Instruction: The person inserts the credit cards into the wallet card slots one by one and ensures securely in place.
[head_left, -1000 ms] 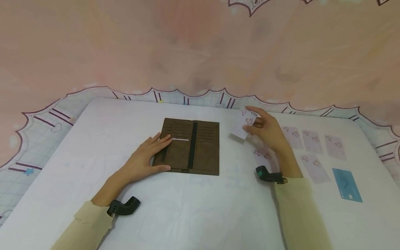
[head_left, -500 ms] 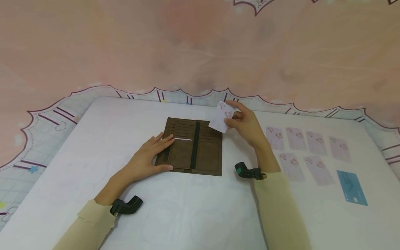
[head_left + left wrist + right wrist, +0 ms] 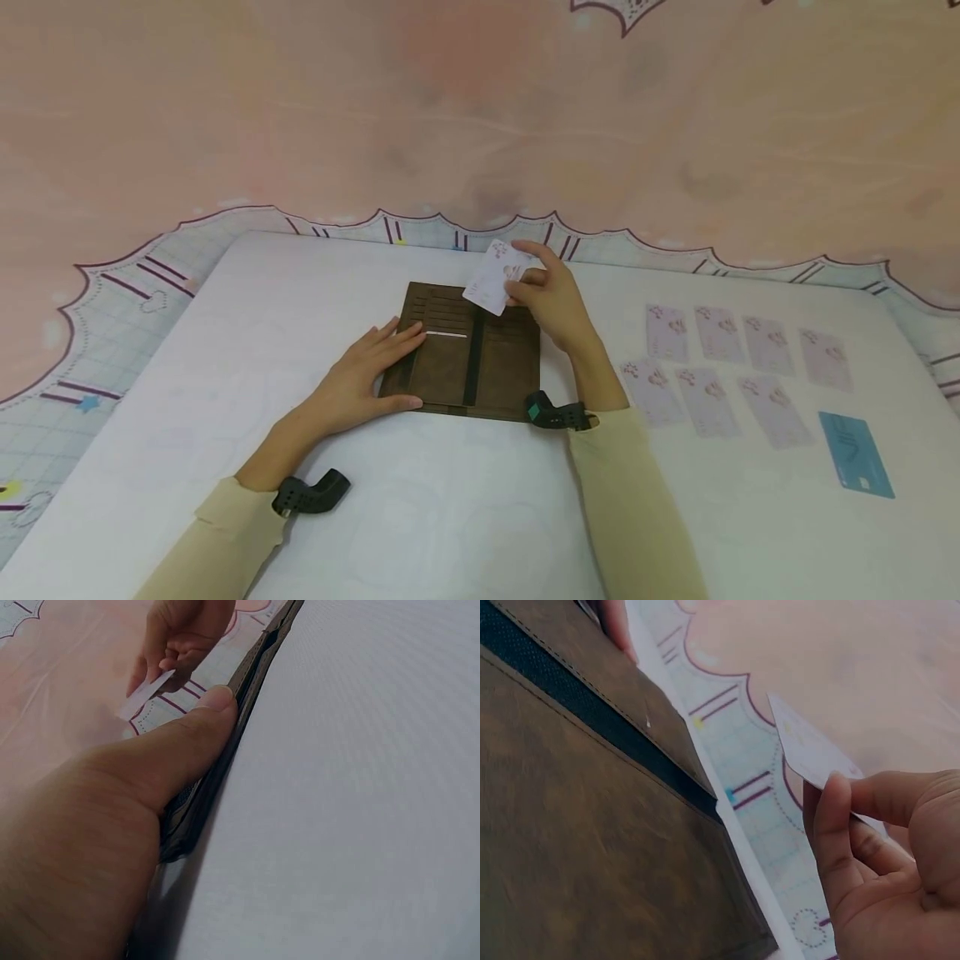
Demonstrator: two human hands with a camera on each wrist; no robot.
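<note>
A brown wallet [image 3: 507,375] lies unfolded on the white table, with card slots and a dark band down its middle. A thin white card edge [image 3: 446,335] shows in one slot of its left half. My left hand [image 3: 367,372] rests on the wallet's left side with fingers spread, the thumb along its lower edge in the left wrist view. Above the wallet's top edge my right hand [image 3: 553,298] pinches a white card [image 3: 495,271] with a pinkish print, thumb on one side and fingers on the other. In the right wrist view the card [image 3: 810,746] is tilted, seen nearly edge-on.
Several pale printed cards [image 3: 718,333] lie in two rows on the table [image 3: 420,517] to the right. A blue card [image 3: 857,454] lies at the near end of them. A patterned cloth [image 3: 480,125] rises behind the table's far edge.
My right hand has carried the pinched card leftward, from beside the wallet to over its upper edge. My left hand stays on the wallet. More of the cards on the right are uncovered.
</note>
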